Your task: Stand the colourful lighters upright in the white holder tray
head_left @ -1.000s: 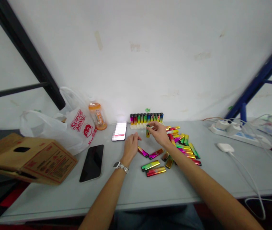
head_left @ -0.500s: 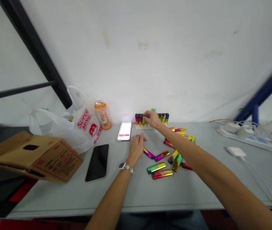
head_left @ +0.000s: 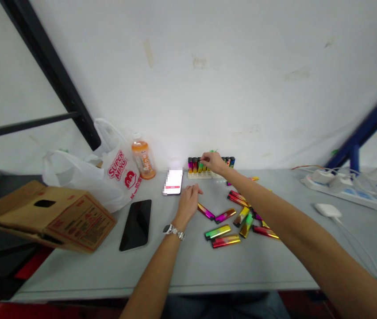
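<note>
A white rack (head_left: 195, 175) at the back of the grey table (head_left: 188, 261) holds a row of upright rainbow-coloured lighters (head_left: 192, 165). My right hand (head_left: 212, 162) reaches over the rack, fingers pinched on the top of a lighter standing in the row. My left hand (head_left: 188, 200), a watch on its wrist, rests on the table in front of the rack, fingers loosely curled and holding nothing. Several loose lighters (head_left: 223, 229) lie flat to the right of my left hand, partly hidden under my right forearm.
A lit phone (head_left: 173, 182) lies left of the rack; a dark phone (head_left: 136, 224) lies nearer. An orange bottle (head_left: 143, 160), a white plastic bag (head_left: 109, 177) and a cardboard box (head_left: 52, 218) sit left. A power strip (head_left: 337, 184) and cables are at right.
My right hand carried a lighter from in front of the rack up to the row and now pinches it there. The left hand stayed put. The view shifted slightly.
</note>
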Tool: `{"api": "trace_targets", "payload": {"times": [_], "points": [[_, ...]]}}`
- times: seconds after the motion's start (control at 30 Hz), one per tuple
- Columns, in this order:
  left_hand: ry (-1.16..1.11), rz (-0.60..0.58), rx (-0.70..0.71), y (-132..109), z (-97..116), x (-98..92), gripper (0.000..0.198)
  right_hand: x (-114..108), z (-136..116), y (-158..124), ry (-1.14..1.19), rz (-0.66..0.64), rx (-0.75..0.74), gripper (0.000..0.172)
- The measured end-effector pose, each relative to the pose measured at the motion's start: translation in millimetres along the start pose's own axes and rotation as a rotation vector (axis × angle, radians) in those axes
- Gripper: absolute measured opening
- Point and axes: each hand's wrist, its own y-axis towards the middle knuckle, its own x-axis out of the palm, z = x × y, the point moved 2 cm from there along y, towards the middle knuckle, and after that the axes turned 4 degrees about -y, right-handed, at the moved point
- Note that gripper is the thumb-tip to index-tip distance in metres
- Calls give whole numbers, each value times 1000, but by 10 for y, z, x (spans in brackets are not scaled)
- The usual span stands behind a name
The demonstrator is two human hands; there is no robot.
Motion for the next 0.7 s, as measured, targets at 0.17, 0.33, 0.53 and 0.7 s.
{"api": "trace_targets", "payload": {"times": [0.17,0.33,0.53,0.7], "points": [[103,-61,32,-37,41,52,45,-4,4,-7,-98,-66,-51,16],[184,-80,39,-58,39,92,44,10,-123,-167,-284,-50,-18,31],[269,-89,49,-69,67,89,39,-38,-450,-604,-371,-15,36,53],[472,-90,61,-154,194,113,30,-40,-780,-1273,-421,-10,88,32]]}}
